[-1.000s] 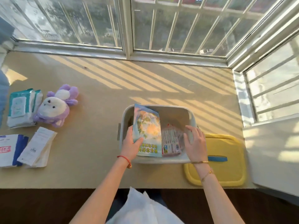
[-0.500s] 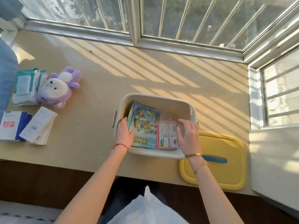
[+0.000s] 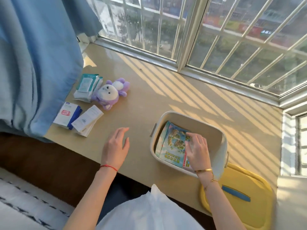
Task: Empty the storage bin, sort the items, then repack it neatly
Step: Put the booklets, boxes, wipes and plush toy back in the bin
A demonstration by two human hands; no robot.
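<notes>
The storage bin (image 3: 221, 143), a pale rounded plastic tub, sits on a tan windowsill counter (image 3: 149, 100) near its front edge, on the person's right. Inside it a picture book (image 3: 172, 145) with a blue map-like cover lies flat against the left wall, its long axis running from the near rim to the far rim. A small pink-edged packet (image 3: 186, 163) lies beside it at the near rim. The right hand (image 3: 197, 150) reaches down into the bin, fingers curled, fingertips pressing on the book and packet; whether it pinches either one cannot be told.

The left hand (image 3: 115, 148) hovers over bare counter, fingers relaxed and slightly spread, holding nothing. Judging by that, the next items to pack lie ahead and to its left: a white leaflet pack (image 3: 88, 120) nearest, a blue and white box (image 3: 67, 114) just beside it, then a purple plush rabbit (image 3: 110, 94) touching a teal wipes pack (image 3: 86, 87) farther back. The left hand is much the nearer hand to all of these.

Open counter lies between the hand and the items. The bin's right half looks unfilled. A yellow lid (image 3: 240, 201) with a blue handle lies at the bin's near right corner, partly overhanging the counter edge.
</notes>
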